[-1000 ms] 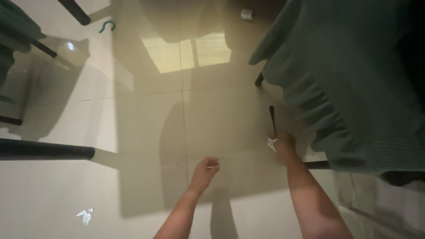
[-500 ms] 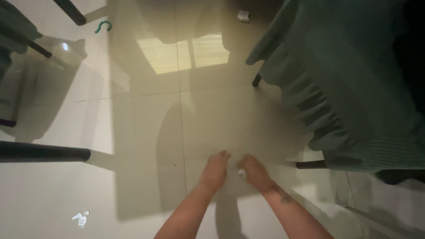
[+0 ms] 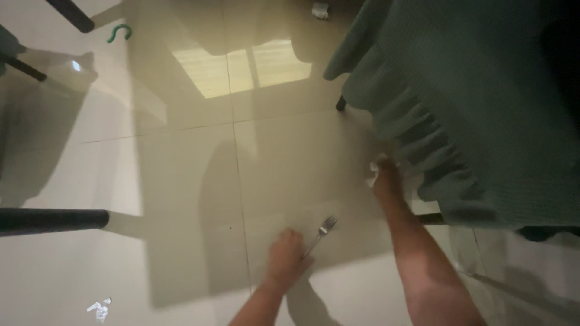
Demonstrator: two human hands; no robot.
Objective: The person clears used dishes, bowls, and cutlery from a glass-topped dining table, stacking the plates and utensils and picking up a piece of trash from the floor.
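Observation:
I look down through a glass tabletop (image 3: 181, 181) onto a tiled floor. My left hand (image 3: 285, 256) grips a metal fork (image 3: 320, 234) by its handle, tines pointing up and to the right. My right hand (image 3: 385, 175) reaches further out, closed on a crumpled white tissue (image 3: 371, 176), close to the edge of a green ribbed cloth (image 3: 459, 108) draped on the right.
A black table leg (image 3: 54, 218) runs in from the left and another black bar (image 3: 69, 13) sits at top left. Below the glass lie a green hook (image 3: 118, 32), a white scrap (image 3: 99, 309) and a crumpled paper (image 3: 320, 9).
The hands met in the middle half a second ago. Now the left hand holds the fork and the right hand has moved out to the right with the tissue.

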